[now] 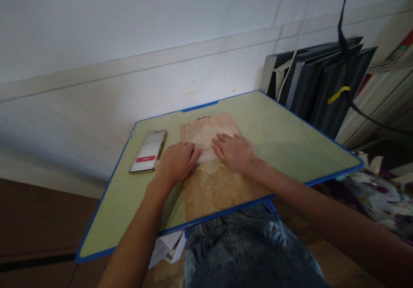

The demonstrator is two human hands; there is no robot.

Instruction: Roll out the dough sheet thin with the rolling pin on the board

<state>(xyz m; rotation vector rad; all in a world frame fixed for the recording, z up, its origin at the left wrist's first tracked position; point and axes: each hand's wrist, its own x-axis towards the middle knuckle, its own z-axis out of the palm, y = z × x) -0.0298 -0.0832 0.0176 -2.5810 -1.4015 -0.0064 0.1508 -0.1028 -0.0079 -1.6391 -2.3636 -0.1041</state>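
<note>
A thin, flattened sheet of dough (206, 136) lies on a floured wooden board (222, 189) in front of me. A pale rolling pin (207, 156) runs crosswise over the dough, mostly covered by my hands. My left hand (179, 161) rests over its left part, fingers curved across it, and a tan end shows beside the wrist. Over the right part lies my right hand (235, 150), fingers together and reaching toward the dough. The near edge of the dough shows below the pin, and flour dusts the wood there.
The board lies on a light green table (284, 137) with a blue rim. A phone (148, 150) with a lit screen is left of the board. Dark panels (322, 81) lean by the wall at the right, and a dark strap (343, 34) hangs there.
</note>
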